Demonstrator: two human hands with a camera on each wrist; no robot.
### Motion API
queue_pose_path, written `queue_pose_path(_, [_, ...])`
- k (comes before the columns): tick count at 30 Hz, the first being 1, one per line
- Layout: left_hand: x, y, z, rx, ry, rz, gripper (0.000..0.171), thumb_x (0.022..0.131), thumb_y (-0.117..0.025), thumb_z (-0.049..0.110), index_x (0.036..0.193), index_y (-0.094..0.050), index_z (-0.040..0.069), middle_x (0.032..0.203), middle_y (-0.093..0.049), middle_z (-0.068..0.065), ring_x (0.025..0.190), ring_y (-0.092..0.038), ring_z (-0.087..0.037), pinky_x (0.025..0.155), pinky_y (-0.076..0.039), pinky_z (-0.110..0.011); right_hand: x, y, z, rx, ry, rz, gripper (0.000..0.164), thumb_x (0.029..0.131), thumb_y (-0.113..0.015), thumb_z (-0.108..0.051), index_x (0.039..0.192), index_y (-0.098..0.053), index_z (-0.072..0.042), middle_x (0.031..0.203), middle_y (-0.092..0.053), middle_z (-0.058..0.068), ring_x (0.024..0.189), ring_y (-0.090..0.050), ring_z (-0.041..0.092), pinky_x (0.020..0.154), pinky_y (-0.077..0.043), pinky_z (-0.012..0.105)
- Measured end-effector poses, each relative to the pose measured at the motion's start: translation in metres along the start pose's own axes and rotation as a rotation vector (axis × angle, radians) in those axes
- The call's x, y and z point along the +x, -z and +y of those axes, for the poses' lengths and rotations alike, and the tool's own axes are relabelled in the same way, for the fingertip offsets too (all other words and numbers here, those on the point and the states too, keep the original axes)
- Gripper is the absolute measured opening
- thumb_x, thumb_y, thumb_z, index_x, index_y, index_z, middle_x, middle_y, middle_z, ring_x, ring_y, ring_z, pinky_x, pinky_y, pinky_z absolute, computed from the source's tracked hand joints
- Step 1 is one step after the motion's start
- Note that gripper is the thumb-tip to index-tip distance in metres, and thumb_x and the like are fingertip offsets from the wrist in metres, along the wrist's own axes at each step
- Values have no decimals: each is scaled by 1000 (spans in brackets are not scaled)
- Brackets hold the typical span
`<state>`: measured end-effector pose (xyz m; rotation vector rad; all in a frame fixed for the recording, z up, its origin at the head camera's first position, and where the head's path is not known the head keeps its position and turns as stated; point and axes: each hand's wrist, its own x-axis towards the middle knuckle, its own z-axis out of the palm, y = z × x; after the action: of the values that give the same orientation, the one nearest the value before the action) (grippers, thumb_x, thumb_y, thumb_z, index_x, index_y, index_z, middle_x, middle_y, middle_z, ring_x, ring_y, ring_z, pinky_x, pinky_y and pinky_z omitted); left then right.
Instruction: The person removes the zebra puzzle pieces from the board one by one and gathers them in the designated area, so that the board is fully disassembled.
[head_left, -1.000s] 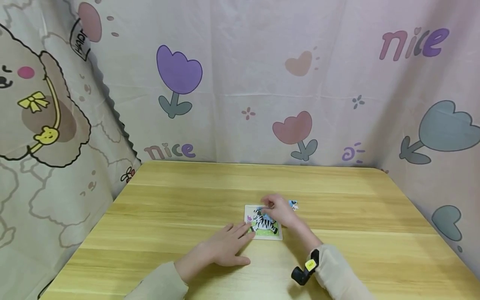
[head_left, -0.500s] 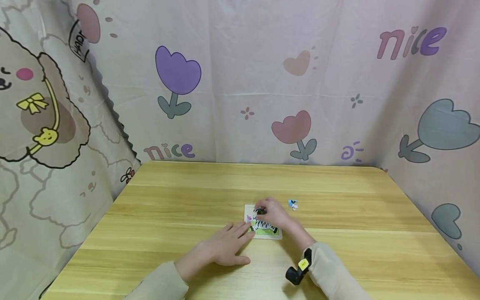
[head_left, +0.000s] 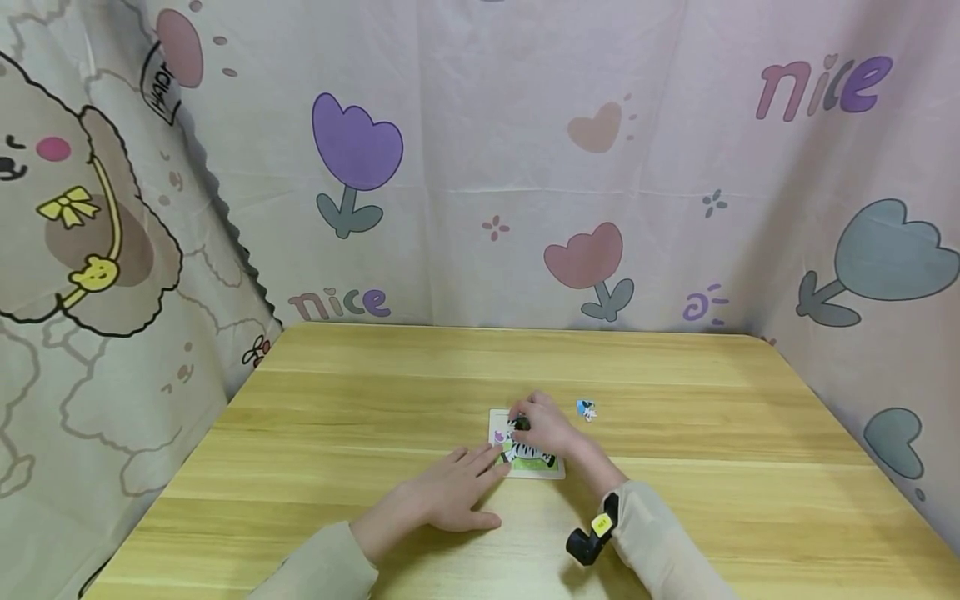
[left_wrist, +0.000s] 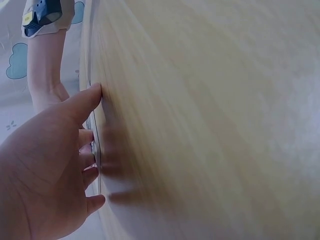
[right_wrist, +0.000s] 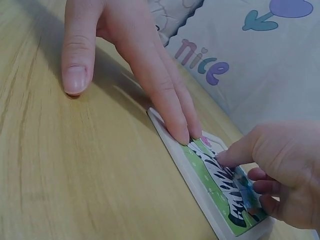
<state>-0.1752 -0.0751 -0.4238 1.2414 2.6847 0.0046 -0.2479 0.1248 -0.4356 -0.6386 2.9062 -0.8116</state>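
A small jigsaw puzzle (head_left: 531, 468) of a striped zebra on green grass lies flat on the wooden table, set in a white-edged frame (right_wrist: 186, 172). My left hand (head_left: 459, 490) rests at its left edge, palm down with fingers spread, fingertips on the frame's corner; the thumb points away along the table. Over the puzzle's upper part, my right hand (head_left: 549, 427) pinches a puzzle piece, mostly hidden by the fingers. In the right wrist view the right thumb (right_wrist: 235, 154) touches the zebra picture and the other fingers curl at the far side.
A loose puzzle piece (head_left: 587, 409), blue with black and white, lies on the table (head_left: 360, 400) just right of the puzzle. Patterned curtains (head_left: 480, 150) hang behind the table and at both sides. A black camera (head_left: 588, 537) is strapped to the right wrist.
My right hand has shifted slightly left over the puzzle, uncovering more of the loose piece beside it. The left hand stays in place.
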Motion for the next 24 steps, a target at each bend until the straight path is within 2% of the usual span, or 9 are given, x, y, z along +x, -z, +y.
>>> queue_pose_path(15, [1,-2,-1,-28,-5,9,73,90,-45,57,146,-29,14,152,-18,-11,139,-18,-26,110,-21,-46,-1,0,2,44,-11,-29,22,81,-69,-14,102,-61,-12,101,-46,7,93,-43,22,80,-44,40])
queue_pose_path(21, [0,-2,-1,-34,-2,11,73,89,-46,57,146,-29,14,152,-19,-11,139,-18,-26,110,-21,-46,0,-1,2,75,-41,-20,36,81,-70,-14,113,-59,-4,105,-47,10,94,-46,23,85,-46,41])
queue_pose_path(24, [0,-1,-2,-35,-3,12,73,89,-46,57,146,-29,13,152,-18,-11,139,-18,-26,110,-21,-46,1,-2,3,104,-78,-11,41,80,-71,-15,117,-57,-1,104,-47,10,92,-47,21,84,-47,38])
